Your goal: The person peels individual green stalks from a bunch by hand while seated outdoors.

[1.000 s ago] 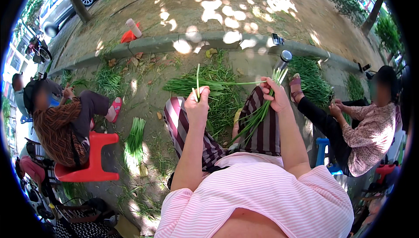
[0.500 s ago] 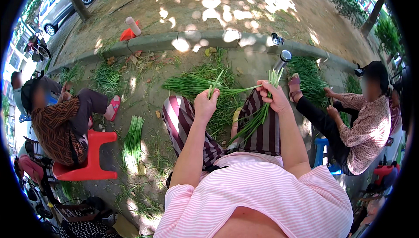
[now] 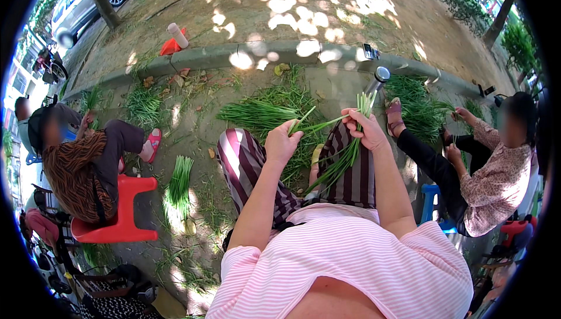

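My left hand is closed in a pinch on a few green chives, whose ends stick up past the fingers. Some green strands stretch from it across to my other hand. Wrapped round a bunch of chives is my right hand; the pale stem ends point up and the leaves hang down over my striped trouser leg. On the ground just beyond my knees lies a loose heap of chives.
A neat chive bundle lies left, near a red stool under a seated person. Another person sits right by a chive pile. A steel flask stands before the kerb; a pale bottle stands beyond.
My left hand has turned and its chives now lean to the right. My right hand stays put. The person on the right has leaned back and raised a hand with chives.
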{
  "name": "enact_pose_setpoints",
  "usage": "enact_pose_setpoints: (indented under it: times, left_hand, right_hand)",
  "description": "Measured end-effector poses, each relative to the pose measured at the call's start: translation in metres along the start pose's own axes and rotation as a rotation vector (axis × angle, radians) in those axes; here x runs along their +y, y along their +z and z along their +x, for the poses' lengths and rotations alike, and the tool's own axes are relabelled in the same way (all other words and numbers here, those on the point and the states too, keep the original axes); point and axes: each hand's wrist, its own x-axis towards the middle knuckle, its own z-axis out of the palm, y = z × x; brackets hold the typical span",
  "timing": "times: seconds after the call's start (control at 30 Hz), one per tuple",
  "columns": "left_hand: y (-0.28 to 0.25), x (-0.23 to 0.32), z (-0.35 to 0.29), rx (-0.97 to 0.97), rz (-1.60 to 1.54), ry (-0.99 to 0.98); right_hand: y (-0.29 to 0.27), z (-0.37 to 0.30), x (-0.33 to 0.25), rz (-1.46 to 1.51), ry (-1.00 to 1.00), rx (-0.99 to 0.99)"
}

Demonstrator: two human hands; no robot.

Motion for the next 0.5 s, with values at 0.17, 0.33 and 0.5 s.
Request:
enact_pose_setpoints:
  times: [0.17,0.33,0.5]
  left_hand:
    - [-0.0006,0.0015,0.0010,-0.041,-0.010,-0.022]
    - [-0.0056,0.0050,-0.0005,0.120,0.052,0.155]
    - [-0.0096,0.0034,0.0073,0.220,0.055,0.268]
  right_hand:
    - [-0.0012,0.0011,0.0012,0.009,-0.001,0.003]
    - [-0.0019,0.0005,0.0015,0.008,-0.002,0.014]
    - [-0.0025,0.0022,0.0013,0.029,-0.002,0.002]
